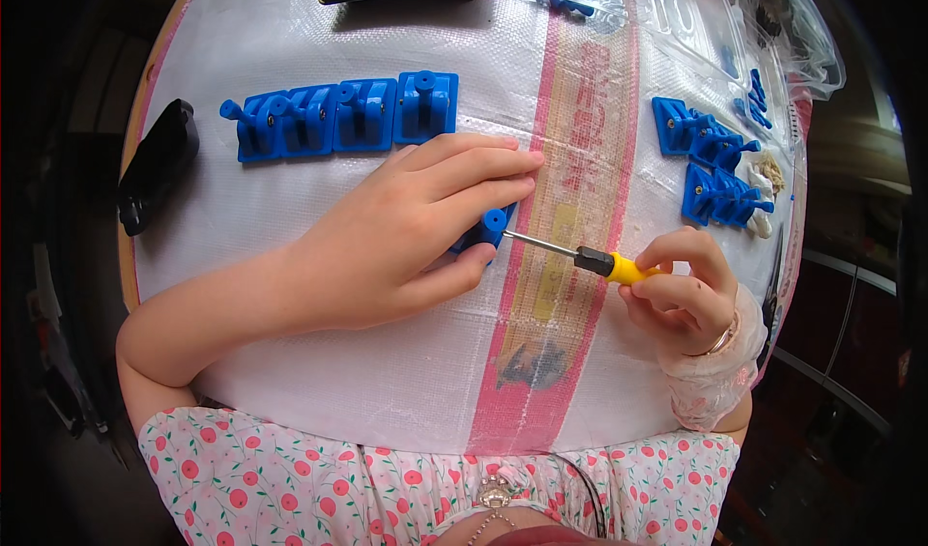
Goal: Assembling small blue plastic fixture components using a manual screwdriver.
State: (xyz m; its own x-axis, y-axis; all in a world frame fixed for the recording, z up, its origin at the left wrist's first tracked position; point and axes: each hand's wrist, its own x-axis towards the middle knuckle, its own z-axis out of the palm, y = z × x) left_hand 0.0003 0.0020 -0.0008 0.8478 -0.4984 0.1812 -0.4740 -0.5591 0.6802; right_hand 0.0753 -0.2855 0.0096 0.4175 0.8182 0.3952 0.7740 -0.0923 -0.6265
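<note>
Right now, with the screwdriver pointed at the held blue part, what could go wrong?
The screwdriver could slip past the blue part and jab the left grip, whose fingers lie close to its tip. The part might twist if that grip loosens. The row of blue parts, just beyond that grip, could get nudged.
</note>
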